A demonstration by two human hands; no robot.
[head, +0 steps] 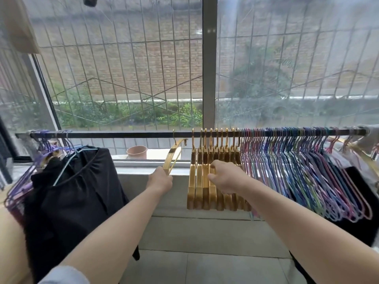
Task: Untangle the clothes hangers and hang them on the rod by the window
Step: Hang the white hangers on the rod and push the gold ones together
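Note:
A dark rod (123,134) runs across the window at sill height. Several gold hangers (200,181) hang on it side by side at the middle. My right hand (222,177) grips the near ends of that gold bunch, fingers curled round them. My left hand (161,180) holds the lower end of a single gold hanger (174,153), tilted, with its hook (173,135) at the rod to the left of the bunch. Many thin coloured wire hangers (307,167) fill the rod's right half.
A black garment (78,191) on a light blue hanger hangs at the rod's left end, beside a bundle of purple hangers (18,191). A pink pot (137,152) stands on the sill. More dark cloth (356,181) hangs far right. Grey floor tiles lie below.

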